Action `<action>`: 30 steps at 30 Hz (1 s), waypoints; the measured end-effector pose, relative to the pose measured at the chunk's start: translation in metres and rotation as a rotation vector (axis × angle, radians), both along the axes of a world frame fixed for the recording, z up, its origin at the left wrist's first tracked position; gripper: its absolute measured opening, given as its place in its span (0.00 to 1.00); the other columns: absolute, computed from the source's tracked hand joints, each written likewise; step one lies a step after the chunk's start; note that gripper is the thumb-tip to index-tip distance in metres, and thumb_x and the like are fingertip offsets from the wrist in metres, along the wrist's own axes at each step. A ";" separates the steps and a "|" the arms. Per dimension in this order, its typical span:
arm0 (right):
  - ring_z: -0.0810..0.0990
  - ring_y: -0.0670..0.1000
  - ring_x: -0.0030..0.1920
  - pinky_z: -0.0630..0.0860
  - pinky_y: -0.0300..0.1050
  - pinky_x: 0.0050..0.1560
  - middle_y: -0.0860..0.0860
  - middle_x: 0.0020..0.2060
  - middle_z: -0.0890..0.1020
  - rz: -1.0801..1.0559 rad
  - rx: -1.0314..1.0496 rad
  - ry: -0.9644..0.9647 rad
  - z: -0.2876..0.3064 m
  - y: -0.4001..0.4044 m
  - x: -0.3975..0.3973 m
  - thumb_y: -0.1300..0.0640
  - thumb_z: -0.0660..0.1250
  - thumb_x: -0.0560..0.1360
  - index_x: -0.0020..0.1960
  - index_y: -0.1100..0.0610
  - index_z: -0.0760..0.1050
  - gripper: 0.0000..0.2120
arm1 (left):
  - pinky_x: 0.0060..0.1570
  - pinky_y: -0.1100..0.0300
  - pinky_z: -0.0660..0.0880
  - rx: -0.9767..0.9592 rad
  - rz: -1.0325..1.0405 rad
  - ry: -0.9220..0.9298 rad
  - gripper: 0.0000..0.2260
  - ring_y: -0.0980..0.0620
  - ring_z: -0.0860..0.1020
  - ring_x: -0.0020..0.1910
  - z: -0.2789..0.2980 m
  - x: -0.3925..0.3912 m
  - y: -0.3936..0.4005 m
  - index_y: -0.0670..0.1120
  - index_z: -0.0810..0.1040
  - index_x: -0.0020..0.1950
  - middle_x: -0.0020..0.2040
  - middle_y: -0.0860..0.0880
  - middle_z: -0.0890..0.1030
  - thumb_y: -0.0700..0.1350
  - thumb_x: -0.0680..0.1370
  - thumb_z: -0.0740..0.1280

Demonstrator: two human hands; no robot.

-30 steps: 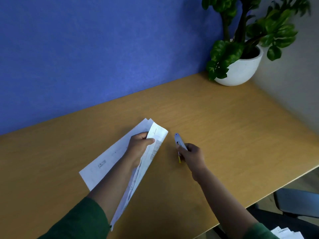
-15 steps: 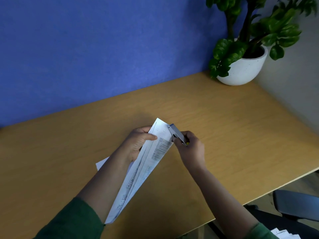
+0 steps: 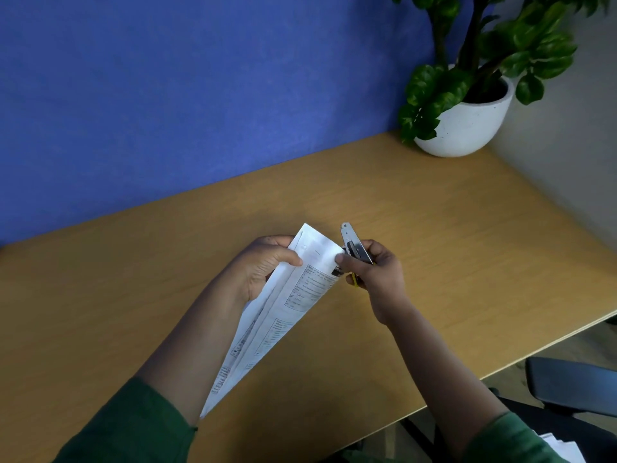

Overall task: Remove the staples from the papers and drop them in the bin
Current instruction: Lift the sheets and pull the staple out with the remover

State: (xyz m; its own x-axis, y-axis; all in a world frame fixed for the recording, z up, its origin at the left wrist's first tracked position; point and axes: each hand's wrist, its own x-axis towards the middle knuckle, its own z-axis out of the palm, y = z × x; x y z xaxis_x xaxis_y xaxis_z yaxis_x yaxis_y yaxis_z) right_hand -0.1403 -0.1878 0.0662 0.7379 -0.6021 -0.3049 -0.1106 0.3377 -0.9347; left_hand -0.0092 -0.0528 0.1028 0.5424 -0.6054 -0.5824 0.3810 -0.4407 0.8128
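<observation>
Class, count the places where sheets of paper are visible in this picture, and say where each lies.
2. A folded bundle of papers held in the left hand above the desk; a stack of sheets at the bottom right corner, partly cut off.

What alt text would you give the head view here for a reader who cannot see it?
A person's left hand holds folded printed papers above a wooden desk while the right hand grips a metal staple remover at their top corner. A potted plant stands at the desk's far right corner.

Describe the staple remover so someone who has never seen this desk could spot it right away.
Start at the wooden desk and go to the two hands near its middle. The staple remover is the slim grey metal tool gripped in the right hand, beside the folded papers' top corner. It is the only metal item there.
</observation>
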 end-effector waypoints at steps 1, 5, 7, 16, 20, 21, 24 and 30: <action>0.73 0.48 0.26 0.69 0.38 0.27 0.52 0.29 0.77 0.002 -0.005 -0.005 0.001 -0.001 0.000 0.67 0.73 0.66 0.44 0.61 0.76 0.09 | 0.46 0.53 0.77 0.006 -0.006 -0.005 0.13 0.43 0.81 0.40 0.001 0.000 0.000 0.43 0.83 0.48 0.43 0.41 0.84 0.30 0.71 0.63; 0.71 0.45 0.23 0.69 0.34 0.25 0.52 0.28 0.75 -0.012 -0.042 -0.022 0.006 -0.002 0.002 0.68 0.73 0.67 0.43 0.61 0.74 0.09 | 0.39 0.54 0.81 0.014 -0.008 0.035 0.07 0.45 0.84 0.36 0.006 -0.002 -0.003 0.42 0.84 0.44 0.39 0.42 0.85 0.33 0.71 0.68; 0.73 0.43 0.23 0.72 0.33 0.27 0.50 0.28 0.76 -0.026 -0.084 -0.016 0.008 -0.001 0.006 0.68 0.73 0.67 0.42 0.59 0.75 0.09 | 0.44 0.51 0.80 0.018 0.013 -0.001 0.07 0.43 0.83 0.40 0.008 -0.004 -0.005 0.39 0.83 0.48 0.42 0.40 0.85 0.34 0.71 0.70; 0.80 0.55 0.36 0.76 0.49 0.38 0.48 0.34 0.80 -0.187 -0.383 0.136 0.004 0.020 0.009 0.50 0.67 0.71 0.40 0.48 0.74 0.03 | 0.48 0.56 0.75 -0.089 0.356 -0.129 0.06 0.45 0.81 0.45 0.010 -0.014 -0.018 0.40 0.82 0.48 0.46 0.41 0.84 0.36 0.72 0.70; 0.78 0.52 0.33 0.72 0.44 0.33 0.50 0.33 0.80 -0.116 -0.407 0.148 0.003 0.036 0.009 0.52 0.67 0.72 0.41 0.51 0.74 0.04 | 0.45 0.58 0.76 -0.206 0.465 -0.117 0.08 0.46 0.81 0.41 0.007 -0.021 -0.021 0.37 0.82 0.51 0.46 0.41 0.83 0.34 0.73 0.68; 0.79 0.53 0.34 0.73 0.45 0.34 0.51 0.33 0.80 -0.100 -0.422 0.148 0.004 0.039 0.010 0.53 0.67 0.72 0.41 0.52 0.75 0.04 | 0.43 0.60 0.76 -0.228 0.477 -0.120 0.07 0.47 0.81 0.40 0.007 -0.023 -0.021 0.37 0.82 0.49 0.43 0.42 0.84 0.33 0.73 0.67; 0.80 0.55 0.38 0.75 0.48 0.37 0.51 0.35 0.81 -0.076 -0.462 0.138 0.007 0.044 0.012 0.54 0.68 0.72 0.41 0.55 0.75 0.04 | 0.45 0.58 0.76 -0.272 0.467 -0.162 0.08 0.48 0.81 0.41 0.005 -0.028 -0.021 0.43 0.84 0.42 0.38 0.48 0.85 0.33 0.73 0.67; 0.75 0.55 0.36 0.68 0.45 0.34 0.55 0.36 0.79 -0.076 -0.578 0.169 0.014 0.045 0.014 0.56 0.68 0.72 0.40 0.59 0.74 0.07 | 0.45 0.61 0.76 -0.263 0.432 -0.357 0.15 0.56 0.80 0.41 0.002 -0.036 -0.019 0.52 0.83 0.38 0.38 0.56 0.85 0.34 0.74 0.65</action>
